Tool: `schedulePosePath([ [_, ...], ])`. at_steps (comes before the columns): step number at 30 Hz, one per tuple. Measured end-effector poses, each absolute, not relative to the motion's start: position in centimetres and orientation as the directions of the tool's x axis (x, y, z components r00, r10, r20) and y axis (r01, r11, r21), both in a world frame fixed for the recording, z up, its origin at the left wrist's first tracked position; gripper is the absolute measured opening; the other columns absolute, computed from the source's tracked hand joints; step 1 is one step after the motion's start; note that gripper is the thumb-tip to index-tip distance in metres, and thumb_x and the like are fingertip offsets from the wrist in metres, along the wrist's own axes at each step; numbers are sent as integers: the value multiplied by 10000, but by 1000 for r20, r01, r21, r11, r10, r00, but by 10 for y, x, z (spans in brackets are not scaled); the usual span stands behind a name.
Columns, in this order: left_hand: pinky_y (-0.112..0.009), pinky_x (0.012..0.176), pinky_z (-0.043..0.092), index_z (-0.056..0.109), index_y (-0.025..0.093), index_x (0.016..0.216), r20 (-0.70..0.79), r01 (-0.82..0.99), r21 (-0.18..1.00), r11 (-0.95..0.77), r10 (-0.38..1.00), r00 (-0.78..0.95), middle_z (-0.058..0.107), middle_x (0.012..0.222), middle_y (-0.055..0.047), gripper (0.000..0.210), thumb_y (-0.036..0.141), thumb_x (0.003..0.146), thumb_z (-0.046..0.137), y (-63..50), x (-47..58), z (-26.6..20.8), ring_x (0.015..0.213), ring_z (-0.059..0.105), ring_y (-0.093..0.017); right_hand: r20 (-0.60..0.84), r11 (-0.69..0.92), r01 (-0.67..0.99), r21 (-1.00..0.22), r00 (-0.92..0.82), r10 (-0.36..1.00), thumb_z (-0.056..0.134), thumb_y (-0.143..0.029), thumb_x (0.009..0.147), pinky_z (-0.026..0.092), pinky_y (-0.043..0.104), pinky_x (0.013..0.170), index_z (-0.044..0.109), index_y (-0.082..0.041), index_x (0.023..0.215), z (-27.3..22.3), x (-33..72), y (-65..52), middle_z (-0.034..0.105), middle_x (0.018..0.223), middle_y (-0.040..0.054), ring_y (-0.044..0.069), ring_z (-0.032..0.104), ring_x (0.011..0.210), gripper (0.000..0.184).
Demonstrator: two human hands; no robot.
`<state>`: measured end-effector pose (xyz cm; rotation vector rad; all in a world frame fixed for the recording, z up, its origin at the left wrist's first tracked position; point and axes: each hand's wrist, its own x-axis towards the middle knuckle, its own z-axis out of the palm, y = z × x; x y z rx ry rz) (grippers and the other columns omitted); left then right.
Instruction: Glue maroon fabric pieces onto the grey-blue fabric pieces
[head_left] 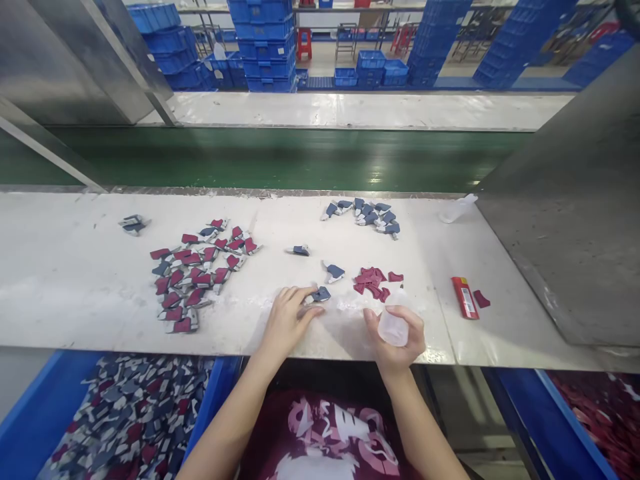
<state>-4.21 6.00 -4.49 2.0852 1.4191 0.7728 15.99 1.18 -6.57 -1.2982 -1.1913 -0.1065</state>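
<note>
My left hand [290, 317] is closed, thumb and fingers gripping a small blue-and-grey plastic part [321, 294] at the table's near side. In my right hand [400, 343] is a translucent white plastic bottle [393, 328], its rounded end facing up. Just beyond that hand lies a small pile of flat maroon pieces [371, 280]. Another blue-and-grey part [334, 271] rests past my left fingertips, and a single one [299, 250] lies farther left. Many grey parts with maroon faces [193, 277] are spread left of my left hand.
More blue-and-grey parts [367, 217] lie near the far table edge, before a green conveyor belt [300, 160]. A red packet [465, 298] lies right. Blue bins of parts stand below: left bin [30, 407], right bin [575, 427]. A metal panel [575, 200] rises on the right.
</note>
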Motion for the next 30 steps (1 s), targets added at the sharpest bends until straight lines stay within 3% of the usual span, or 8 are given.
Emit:
schedulePosePath([
  [5, -380, 859, 469, 708, 249, 1071, 178, 632, 696, -341, 935, 308, 728, 987, -38, 161, 261, 914, 674, 61, -43, -51, 935, 612, -234, 491, 323, 374, -869, 579, 651, 553, -531, 870, 568, 381, 565, 693, -154, 1050, -68, 151, 8, 724, 852, 114, 245, 702, 645, 440],
  [8, -378, 857, 456, 709, 253, 1062, 165, 634, 696, -337, 934, 315, 733, 982, -28, 164, 258, 899, 699, 61, -43, -51, 936, 605, -231, 291, 247, 157, -956, 586, 757, 601, -483, 863, 514, 306, 462, 713, -141, 980, -63, 147, 11, 727, 820, 102, 185, 651, 529, 379],
  [10, -378, 855, 453, 705, 253, 1063, 166, 635, 695, -338, 934, 316, 735, 983, -25, 164, 269, 900, 699, 61, -43, -51, 934, 606, -229, 196, 165, 106, -981, 573, 795, 708, -429, 805, 521, 281, 475, 711, -146, 965, -58, 144, 14, 728, 793, 79, 172, 656, 537, 325],
  [13, -381, 859, 455, 699, 250, 1070, 173, 628, 696, -349, 930, 325, 736, 996, -29, 164, 284, 911, 684, 61, -43, -49, 948, 611, -232, 201, 133, 163, -978, 535, 821, 789, -378, 742, 567, 291, 555, 719, -156, 891, -54, 141, 16, 740, 769, 70, 203, 704, 632, 276],
  [16, -383, 849, 461, 700, 249, 1064, 165, 628, 700, -340, 933, 321, 732, 978, -30, 159, 281, 909, 682, 61, -43, -48, 944, 613, -235, 258, 160, 235, -959, 483, 837, 730, -400, 801, 573, 300, 551, 739, -159, 825, -56, 139, 16, 751, 741, 77, 219, 718, 632, 242],
  [21, -377, 835, 465, 699, 242, 1037, 163, 623, 710, -330, 936, 311, 734, 963, -25, 136, 249, 901, 688, 61, -42, -47, 924, 610, -230, 290, 133, 321, -938, 513, 808, 755, -382, 794, 599, 319, 597, 773, -150, 917, -60, 139, 15, 783, 831, 99, 235, 739, 674, 263],
  [30, -373, 831, 467, 697, 243, 1026, 167, 621, 712, -328, 938, 305, 736, 959, -21, 130, 271, 899, 701, 61, -41, -45, 913, 611, -225, 242, 93, 307, -947, 495, 834, 743, -394, 815, 625, 350, 683, 779, -150, 937, -58, 138, 20, 790, 903, 111, 262, 762, 778, 276],
])
